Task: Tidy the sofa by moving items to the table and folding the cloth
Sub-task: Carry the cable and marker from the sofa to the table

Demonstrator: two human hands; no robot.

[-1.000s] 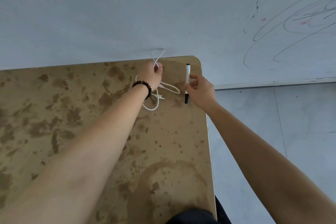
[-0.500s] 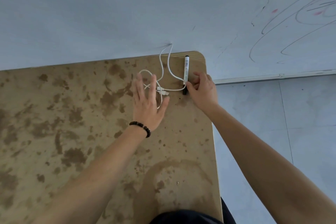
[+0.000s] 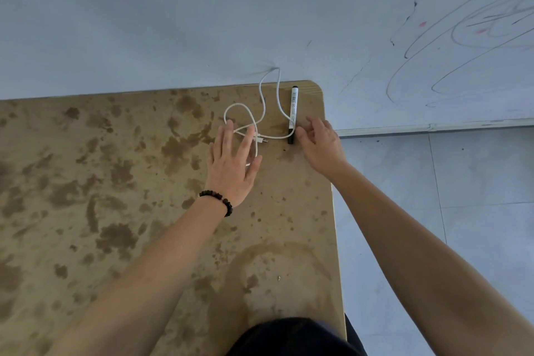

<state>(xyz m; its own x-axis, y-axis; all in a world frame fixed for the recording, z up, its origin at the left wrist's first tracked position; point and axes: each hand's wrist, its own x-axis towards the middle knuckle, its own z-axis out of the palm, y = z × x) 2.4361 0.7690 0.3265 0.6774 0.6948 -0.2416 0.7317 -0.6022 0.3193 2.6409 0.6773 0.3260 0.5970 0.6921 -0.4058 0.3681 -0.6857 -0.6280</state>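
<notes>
A white cable (image 3: 261, 108) lies in loose loops near the far right corner of the stained wooden table (image 3: 115, 182), one loop leaning against the wall. A white marker with black ends (image 3: 293, 113) lies beside it on the right. My left hand (image 3: 232, 163), with a dark bead bracelet at the wrist, hovers flat and open just over the cable's near loop. My right hand (image 3: 319, 143) rests at the table's right edge, fingers loosely apart, fingertips next to the marker's near end and holding nothing.
A pale wall (image 3: 173, 23) with scribbles and red marks stands right behind the table. Grey tiled floor (image 3: 448, 211) lies to the right of the table edge. The sofa and the cloth are out of view.
My left hand let go of the cable, opened and drew back toward me. My right hand released the marker, which now lies on the table.
</notes>
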